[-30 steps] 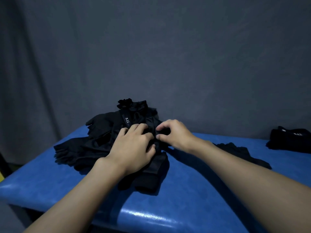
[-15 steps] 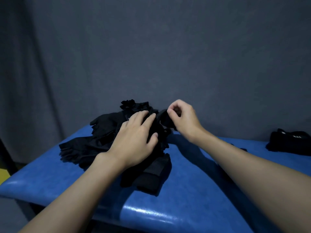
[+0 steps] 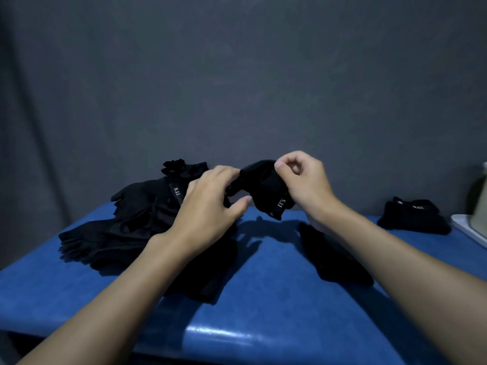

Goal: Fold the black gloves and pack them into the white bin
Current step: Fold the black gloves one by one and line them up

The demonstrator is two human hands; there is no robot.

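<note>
A heap of black gloves [image 3: 137,222] lies on the left half of the blue table [image 3: 268,291]. My right hand [image 3: 303,180] pinches one black glove [image 3: 263,188] by its top edge and holds it lifted above the table; a small white label shows near its lower end. My left hand [image 3: 208,206] is beside it, fingertips touching the glove's left side, thumb spread below. Another black glove [image 3: 334,254] lies flat under my right forearm. A folded black bundle [image 3: 413,216] sits at the far right. A white bin edge [image 3: 469,227] shows at the right border.
A grey cloth backdrop hangs behind the table. A pale green object [image 3: 481,204] stands at the right border above the white bin edge. The table's front edge runs close below my forearms, and its left end drops off beside the heap.
My right hand has lifted one glove out of the heap and carried it up and right. My left hand came off the pile and now touches that glove. The view shifted right, revealing the white edge.
</note>
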